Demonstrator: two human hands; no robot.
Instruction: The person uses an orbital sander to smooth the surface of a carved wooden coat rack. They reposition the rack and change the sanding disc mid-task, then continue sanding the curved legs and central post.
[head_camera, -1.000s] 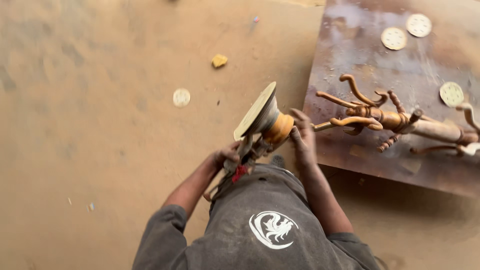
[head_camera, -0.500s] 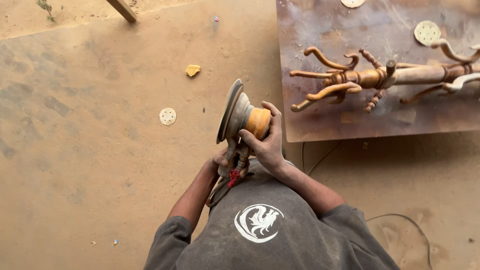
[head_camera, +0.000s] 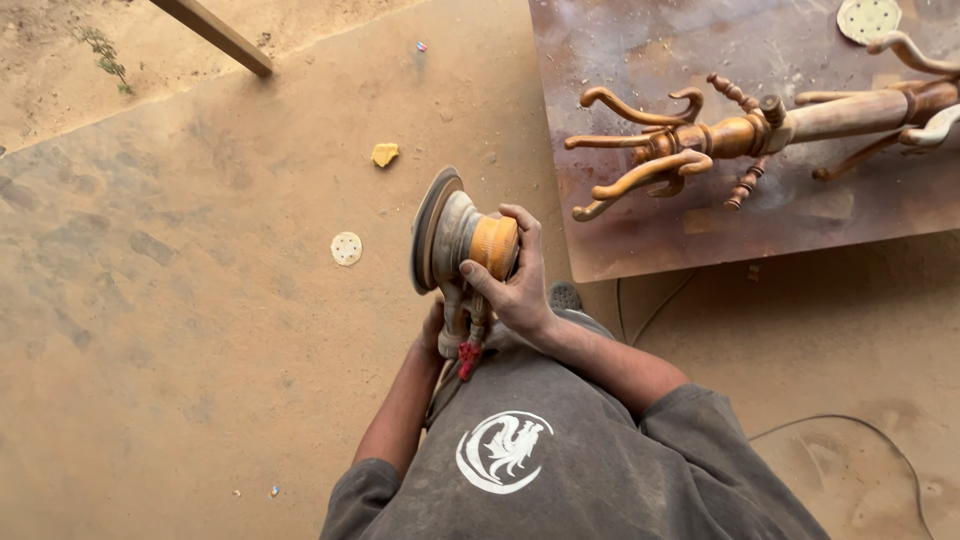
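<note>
1. Shifted since half a second ago: sander (head_camera: 462, 245) still upright at the frame's centre, right hand's grip unchanged; view drifted, so the wooden piece now sits further toward the upper right.
2. Held just above the chest, at centre frame: an orbital sander with round pad on edge facing left, orange cap toward the right.
3. Right hand (head_camera: 517, 280) wrapped over the orange cap, fingers curled and pressed against it, thumb underneath.
4. Left hand (head_camera: 436, 333) mostly hidden below the tool body near the red fitting; fingers apparently closed round the handle, exact spread impossible to tell.
5. Handling, as a judgement: rigid, fairly heavy for its size, dusty and so a little slippery; best gripped at the domed cap and the handle, never by the pad's edge.
6. Upper right: turned wooden stand (head_camera: 700, 150) with curved hooks, lying on a brown board (head_camera: 620, 240).
7. Left of centre on the sandy floor (head_camera: 180, 330): a pale sanding disc (head_camera: 346, 248) and a yellow scrap (head_camera: 385, 154).
</note>
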